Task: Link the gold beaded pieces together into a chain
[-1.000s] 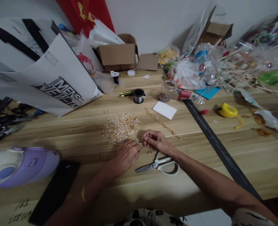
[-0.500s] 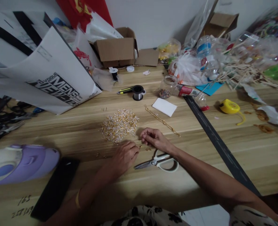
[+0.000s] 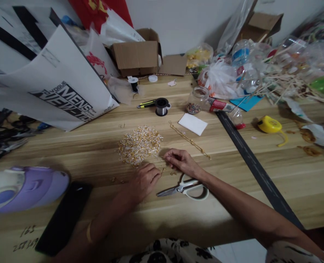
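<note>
My left hand (image 3: 147, 179) is closed near the table's middle, fingers curled. At its fingertips is a short gold chain piece (image 3: 163, 171), apparently in its pinch. My right hand (image 3: 181, 161) is also closed, thumb against fingers; whatever it may hold is too small to make out. Beyond both hands lies a heap of gold and clear beaded pins (image 3: 140, 145). A few gold bits (image 3: 173, 173) sit between my right hand and the white-handled scissors (image 3: 182, 188), which lie just below it. A gold chain (image 3: 190, 140) stretches out beyond my right hand.
A white card (image 3: 193, 124), a wire spool (image 3: 162, 107), a yellow-black cutter (image 3: 147, 104) and a bead jar (image 3: 196, 100) stand farther back. A black phone (image 3: 64, 219) and a purple-white device (image 3: 30, 190) are left. A yellow tape measure (image 3: 268, 124) and a paper bag (image 3: 49, 80) flank the table.
My left hand has shifted slightly left and a little more of the gold piece shows at its fingertips. The right hand stays almost in place. The view has moved slightly.
</note>
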`<state>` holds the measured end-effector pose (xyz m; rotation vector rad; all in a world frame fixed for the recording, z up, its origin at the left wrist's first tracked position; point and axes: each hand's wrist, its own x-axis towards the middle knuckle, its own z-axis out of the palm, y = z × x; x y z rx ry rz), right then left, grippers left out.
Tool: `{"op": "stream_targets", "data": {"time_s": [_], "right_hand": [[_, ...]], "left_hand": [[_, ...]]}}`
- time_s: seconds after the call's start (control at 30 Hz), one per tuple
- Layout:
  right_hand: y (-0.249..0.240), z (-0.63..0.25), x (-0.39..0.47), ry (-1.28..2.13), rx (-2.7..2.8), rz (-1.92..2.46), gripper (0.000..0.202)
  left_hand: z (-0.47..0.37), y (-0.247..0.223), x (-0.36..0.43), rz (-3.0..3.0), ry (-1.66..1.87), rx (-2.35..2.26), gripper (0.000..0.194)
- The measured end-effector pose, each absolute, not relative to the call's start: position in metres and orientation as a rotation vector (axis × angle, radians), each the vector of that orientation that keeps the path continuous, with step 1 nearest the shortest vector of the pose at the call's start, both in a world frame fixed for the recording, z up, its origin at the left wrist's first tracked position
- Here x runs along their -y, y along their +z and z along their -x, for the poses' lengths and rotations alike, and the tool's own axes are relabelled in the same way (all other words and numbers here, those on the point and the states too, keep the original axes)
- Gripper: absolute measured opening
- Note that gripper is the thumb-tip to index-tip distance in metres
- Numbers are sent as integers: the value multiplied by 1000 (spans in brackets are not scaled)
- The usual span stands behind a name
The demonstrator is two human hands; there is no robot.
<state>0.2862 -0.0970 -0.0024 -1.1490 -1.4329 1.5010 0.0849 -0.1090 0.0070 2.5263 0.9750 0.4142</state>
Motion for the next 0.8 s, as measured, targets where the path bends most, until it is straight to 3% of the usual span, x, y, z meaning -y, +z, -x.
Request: {"op": "stream_targets", "data": {"time_s": [0.8], "right_hand": [[-6,-286,95,1502,1396,1108,23]], "left_hand": [[-92,16,87,-2497,281,-1039,18]]}}
